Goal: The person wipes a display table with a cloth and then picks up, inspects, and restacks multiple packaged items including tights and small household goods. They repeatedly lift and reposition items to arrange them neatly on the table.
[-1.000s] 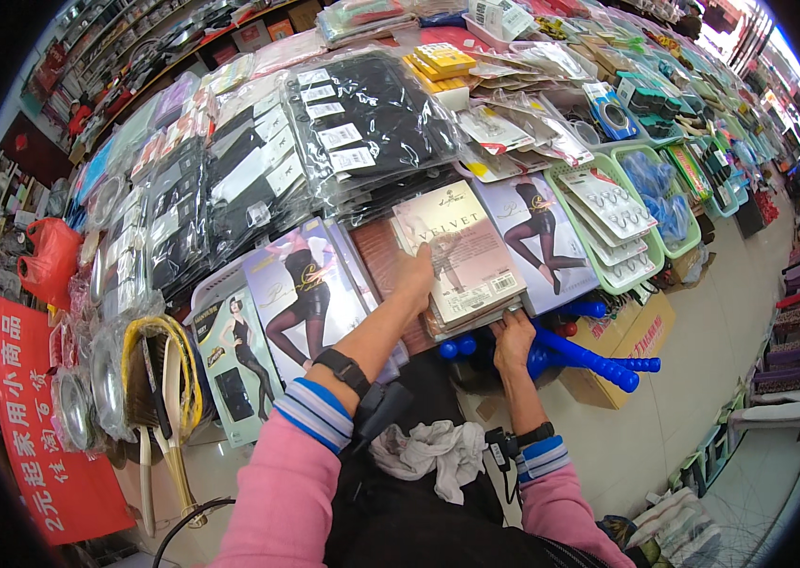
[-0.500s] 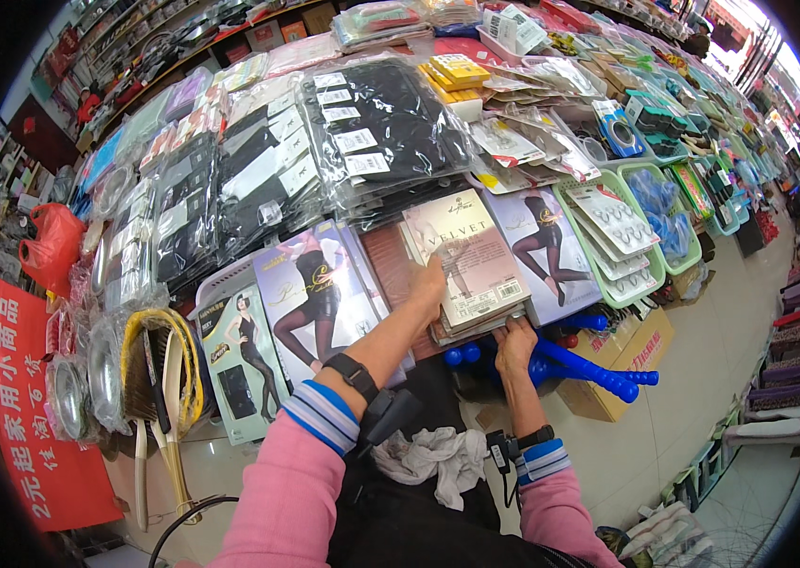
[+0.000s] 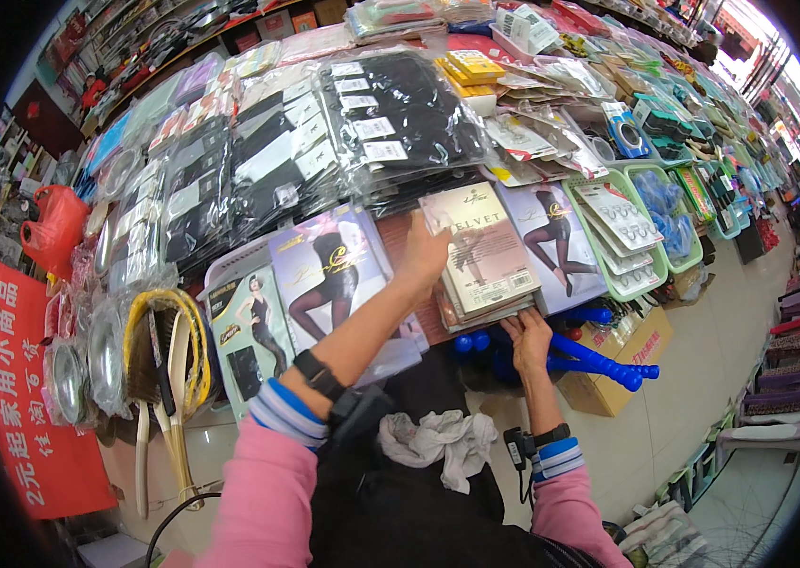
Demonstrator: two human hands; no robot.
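Observation:
A stack of flat beige hosiery packets (image 3: 481,254) lies at the front edge of a crowded market stall. My left hand (image 3: 426,254) rests on top of the stack's left side with fingers spread over the top packet. My right hand (image 3: 530,339) holds the stack's near edge from below. Left of the stack stand purple hosiery packets (image 3: 329,270) showing legs in dark tights. Another purple packet (image 3: 558,237) lies right of the stack. Both sleeves are pink with striped cuffs, and a dark watch sits on my left wrist.
Bundles of black garments in clear bags (image 3: 391,118) fill the stall behind. Green baskets (image 3: 641,222) of small goods stand at right. Blue plastic toys (image 3: 599,360) and a cardboard box (image 3: 622,364) sit below the stall edge. Brushes (image 3: 168,364) and a red banner (image 3: 35,398) are at left.
My left hand has slid a little further up onto the beige stack. My right hand stays at its near edge. The view has shifted slightly.

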